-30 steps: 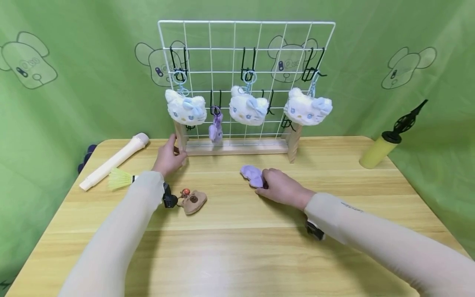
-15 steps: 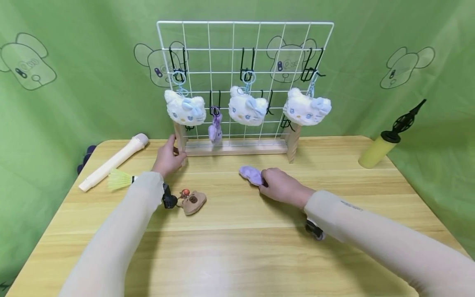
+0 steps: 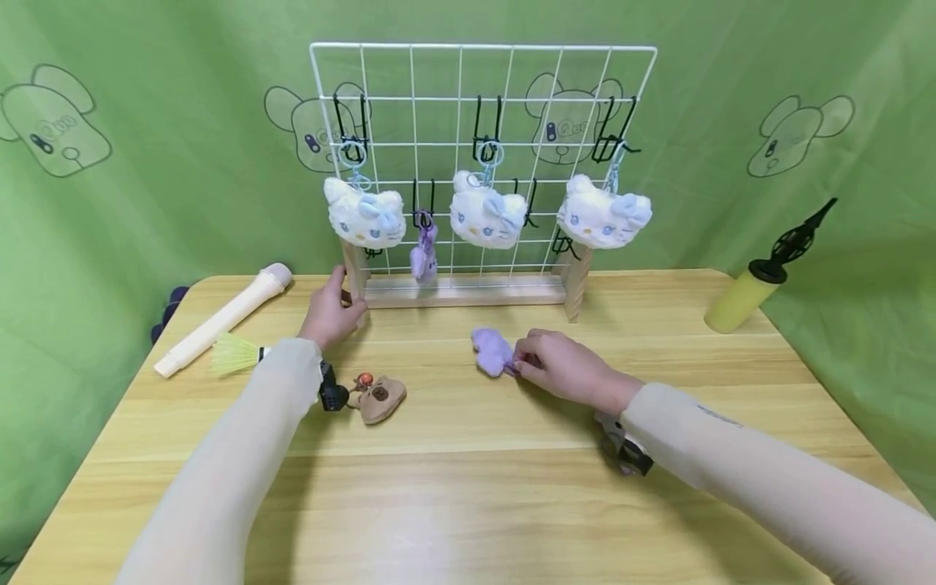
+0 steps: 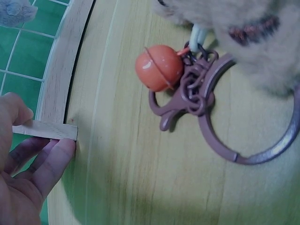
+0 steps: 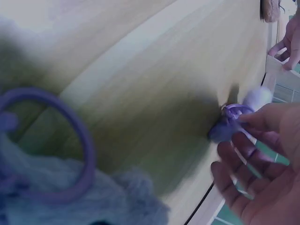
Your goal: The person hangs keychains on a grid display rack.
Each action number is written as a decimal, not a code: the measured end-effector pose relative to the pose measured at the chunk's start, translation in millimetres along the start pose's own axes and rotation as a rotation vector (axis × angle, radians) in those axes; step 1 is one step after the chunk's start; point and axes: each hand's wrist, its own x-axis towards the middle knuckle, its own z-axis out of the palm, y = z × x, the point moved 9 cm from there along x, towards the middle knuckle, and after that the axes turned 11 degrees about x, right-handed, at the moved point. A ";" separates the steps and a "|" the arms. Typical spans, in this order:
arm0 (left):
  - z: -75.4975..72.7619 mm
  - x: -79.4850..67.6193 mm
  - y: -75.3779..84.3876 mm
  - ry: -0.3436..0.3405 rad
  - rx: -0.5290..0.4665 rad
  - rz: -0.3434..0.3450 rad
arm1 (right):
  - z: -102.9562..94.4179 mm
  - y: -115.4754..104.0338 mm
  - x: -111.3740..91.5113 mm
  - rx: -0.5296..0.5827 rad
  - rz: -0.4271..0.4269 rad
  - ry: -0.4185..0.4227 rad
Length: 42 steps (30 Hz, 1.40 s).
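Observation:
My left hand grips the left wooden upright of a white wire grid rack; in the left wrist view its thumb and fingers lie on either side of the wooden foot. Low over the table, my right hand pinches a purple plush keychain near its purple ring, other fingers spread loosely. A brown plush keychain with an orange bell lies beside my left wrist. Beneath my right wrist is a grey plush keychain with a purple ring, mostly hidden in the head view.
Three white cat plush keychains and one small purple plush keychain hang from black hooks on the grid. A cream microphone-shaped stick and a yellow shuttlecock lie left. A yellow hand pump stands at right.
The purple plush has turned in my right hand, now hanging lower by its ring end, and the hand has tilted and shifted slightly right. My left hand has stayed on the upright.

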 end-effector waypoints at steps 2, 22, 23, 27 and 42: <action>-0.7 -0.2 0.0 0.001 0.005 -0.001 | -2.9 0.4 -2.0 0.049 -0.023 0.021; -2.7 1.2 0.3 0.005 -0.013 0.004 | -26.3 6.6 -5.5 0.739 0.003 0.100; -2.8 1.2 0.4 0.007 -0.012 0.003 | -29.2 5.0 -5.4 0.753 -0.011 0.111; -1.4 0.2 2.2 -0.001 -0.014 0.005 | -45.3 -1.3 -6.7 0.771 -0.070 0.181; -0.1 -1.3 0.6 -0.004 -0.022 -0.010 | -125.8 -19.5 13.6 0.713 -0.153 0.551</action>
